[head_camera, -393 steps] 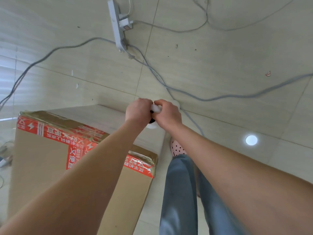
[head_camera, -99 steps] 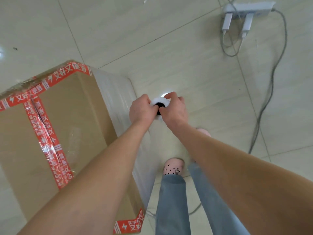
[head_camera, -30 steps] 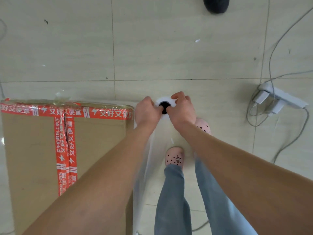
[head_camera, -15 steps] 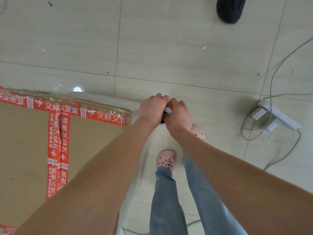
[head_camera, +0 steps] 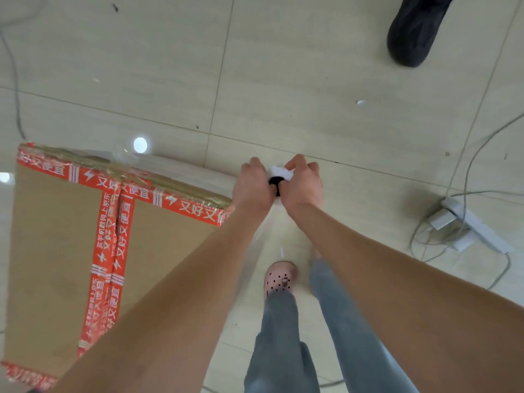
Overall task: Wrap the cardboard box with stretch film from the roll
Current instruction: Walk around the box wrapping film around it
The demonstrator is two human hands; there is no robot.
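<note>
A large cardboard box [head_camera: 56,251] sealed with red printed tape stands on the floor at the left. The stretch film roll [head_camera: 279,177], white with a dark core hole, is upright just past the box's far right corner. My left hand [head_camera: 252,184] and my right hand [head_camera: 302,182] grip the top of the roll from either side. Clear film [head_camera: 255,251] runs down from the roll along the box's right side. Most of the roll is hidden under my hands.
A white power strip [head_camera: 470,225] with plugs and grey cables lies on the tiled floor at the right. A black shoe [head_camera: 411,32] of another person is at the top right. My pink clog [head_camera: 279,279] and jeans legs are below the roll.
Over the last second the view has shifted: the box now sits lower left and turned. Both hands stay on the roll's top near the same box corner; the black shoe has come further into view.
</note>
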